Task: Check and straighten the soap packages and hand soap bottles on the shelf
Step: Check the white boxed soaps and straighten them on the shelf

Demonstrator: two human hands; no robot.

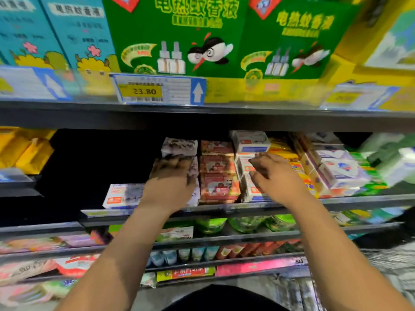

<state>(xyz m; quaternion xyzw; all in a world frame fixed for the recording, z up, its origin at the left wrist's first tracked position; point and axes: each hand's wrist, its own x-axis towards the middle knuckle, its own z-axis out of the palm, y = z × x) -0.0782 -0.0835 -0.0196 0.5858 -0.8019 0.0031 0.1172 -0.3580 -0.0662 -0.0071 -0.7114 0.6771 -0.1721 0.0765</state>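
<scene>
Hands are apart, both raised to the middle shelf (359,199) at the centre of the frame. The left hand (171,178) lies palm-down on the stack of purple-and-white soap packages (179,145), its fingers bent over the top of the middle one. Blur hides whether it actually grips the package. The right hand (277,178) has loose, slightly bent fingers spread in front of the white-and-blue soap boxes (249,141), at or just short of their faces, and it holds nothing.

Between the two hands stands a column of red soap packages (216,167), three high and touching the stacks on either side. Just left of the left wrist, a lone white package (122,195) sits at the shelf's front edge. To the right of the right hand come yellow packs (283,151), then tilted white-and-purple boxes (339,169).

On the shelf below, under the forearms, are green jars (211,225). Across the top of the frame stand large green boxes (179,30), with turquoise boxes (74,30) at upper left and a price tag (146,90) reading 23.80 beneath them.
</scene>
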